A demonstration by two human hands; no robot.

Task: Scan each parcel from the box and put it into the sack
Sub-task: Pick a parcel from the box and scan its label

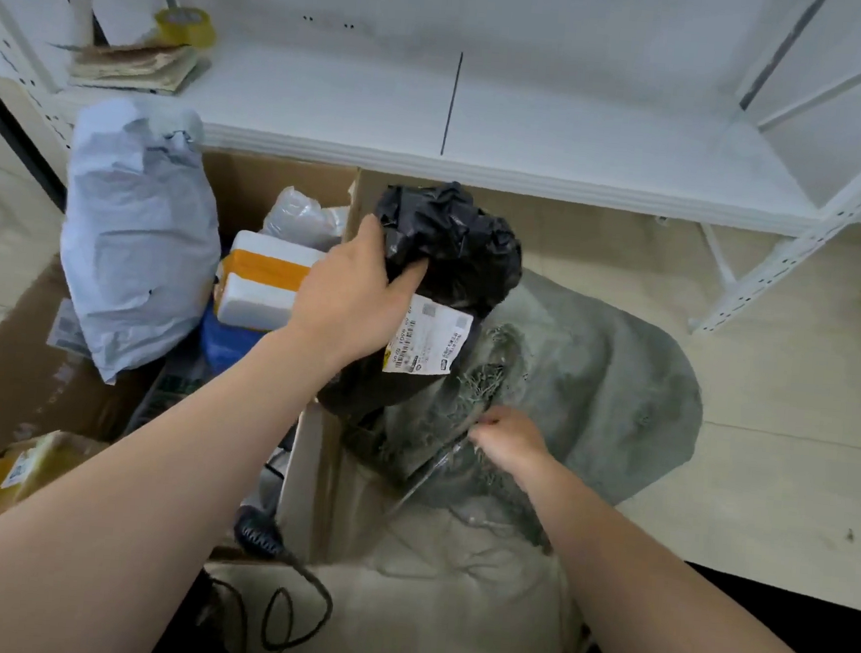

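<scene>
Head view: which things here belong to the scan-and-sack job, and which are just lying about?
Part of the job:
black parcel gripped in the left hand
grey sack, its edge held by the right hand
cardboard box with the remaining parcels, including the pale blue-grey bag
scanner by the box

Lying about:
tape roll
stack of folded cardboard
white shelf

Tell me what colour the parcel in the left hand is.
Black plastic with a white shipping label, held by the left hand; head view.
</scene>
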